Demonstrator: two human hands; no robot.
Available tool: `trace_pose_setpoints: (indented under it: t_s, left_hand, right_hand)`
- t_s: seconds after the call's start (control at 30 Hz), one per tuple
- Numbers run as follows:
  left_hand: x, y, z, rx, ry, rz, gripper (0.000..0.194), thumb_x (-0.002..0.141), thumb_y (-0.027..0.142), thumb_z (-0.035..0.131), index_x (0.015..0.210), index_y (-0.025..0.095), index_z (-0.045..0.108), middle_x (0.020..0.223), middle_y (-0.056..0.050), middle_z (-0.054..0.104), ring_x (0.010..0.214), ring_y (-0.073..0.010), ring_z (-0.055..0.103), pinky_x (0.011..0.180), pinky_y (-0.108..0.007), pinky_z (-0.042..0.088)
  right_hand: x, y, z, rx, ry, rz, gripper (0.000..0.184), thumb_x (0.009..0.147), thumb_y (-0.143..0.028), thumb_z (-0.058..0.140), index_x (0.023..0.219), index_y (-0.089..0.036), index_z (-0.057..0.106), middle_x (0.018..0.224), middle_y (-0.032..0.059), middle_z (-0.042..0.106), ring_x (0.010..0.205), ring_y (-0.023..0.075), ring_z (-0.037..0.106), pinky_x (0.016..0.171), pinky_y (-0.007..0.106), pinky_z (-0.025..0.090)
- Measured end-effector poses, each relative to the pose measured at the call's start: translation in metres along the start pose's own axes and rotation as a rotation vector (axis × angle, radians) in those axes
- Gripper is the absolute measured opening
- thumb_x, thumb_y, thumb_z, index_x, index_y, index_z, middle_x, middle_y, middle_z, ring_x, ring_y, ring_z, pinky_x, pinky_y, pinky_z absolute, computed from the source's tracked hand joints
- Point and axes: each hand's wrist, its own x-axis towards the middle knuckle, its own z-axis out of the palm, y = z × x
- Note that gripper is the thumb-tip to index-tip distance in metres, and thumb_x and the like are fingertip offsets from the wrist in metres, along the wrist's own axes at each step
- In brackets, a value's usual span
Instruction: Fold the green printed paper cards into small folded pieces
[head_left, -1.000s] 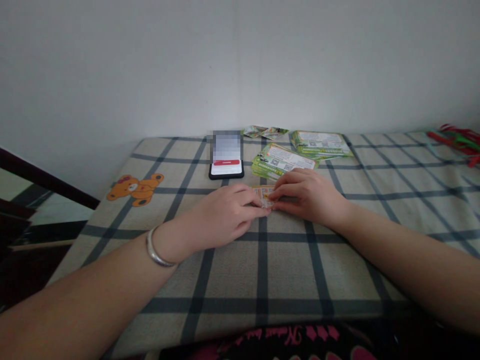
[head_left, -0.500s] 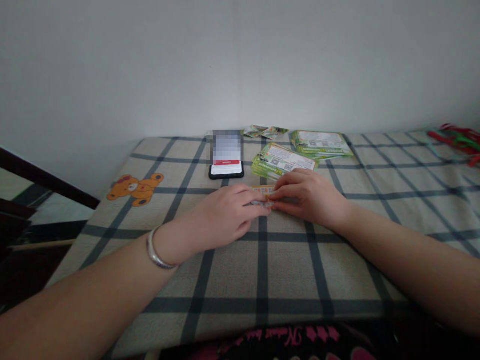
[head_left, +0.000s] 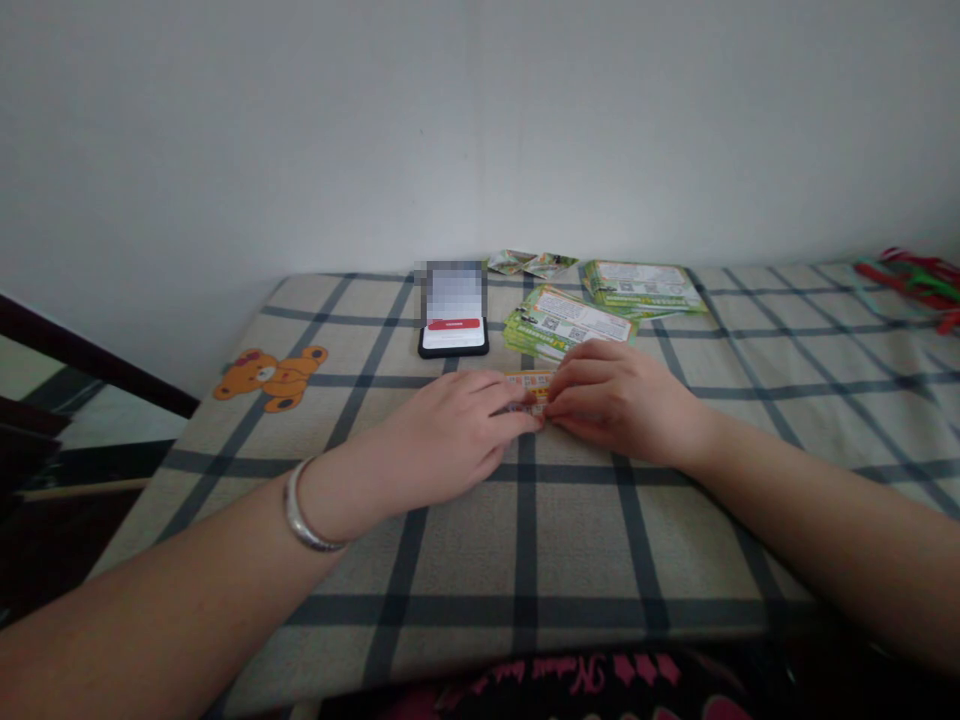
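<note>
I seem to be in a home: my table wears a checked cloth with a cartoon bear near its left edge, pushed against a plain pale wall. A phone lies toward the far edge, and dark wooden rails show beyond the left side.

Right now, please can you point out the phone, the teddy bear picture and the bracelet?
Phone (head_left: 454,349): head view, lower edge of its case.
Teddy bear picture (head_left: 284,382): head view, middle of its body.
Bracelet (head_left: 301,523): head view, middle of its visible band.
</note>
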Motion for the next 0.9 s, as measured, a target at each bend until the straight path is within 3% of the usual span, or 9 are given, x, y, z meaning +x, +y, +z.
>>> trace_pose_setpoints:
  t_s: [0.43,0.9]
  left_hand:
    - [0.0004,-0.0014,0.0013,-0.025,-0.035,0.009,0.026,0.09,0.019,0.05,0.112,0.023,0.063,0.121,-0.009,0.059,0.117,-0.0255,0.052,0.099,-0.045,0.046]
    - [0.0002,0.0038,-0.0007,-0.001,-0.047,-0.027,0.025,0.088,0.02,0.052,0.11,0.022,0.064,0.124,-0.01,0.058,0.119,-0.0267,0.052,0.099,-0.046,0.045]
  right_hand:
    - [-0.0037,-0.0032,-0.0059,0.015,-0.087,-0.052,0.022,0.095,-0.023,0.051,0.1,-0.018,0.072,0.103,0.006,0.072,0.101,0.02,0.061,0.085,0.033,0.05]
    - [-0.004,-0.0075,-0.0034,-0.036,-0.106,0.012,0.023,0.095,-0.028,0.05,0.1,-0.022,0.071,0.102,0.007,0.068,0.098,0.0208,0.059,0.082,0.035,0.048]
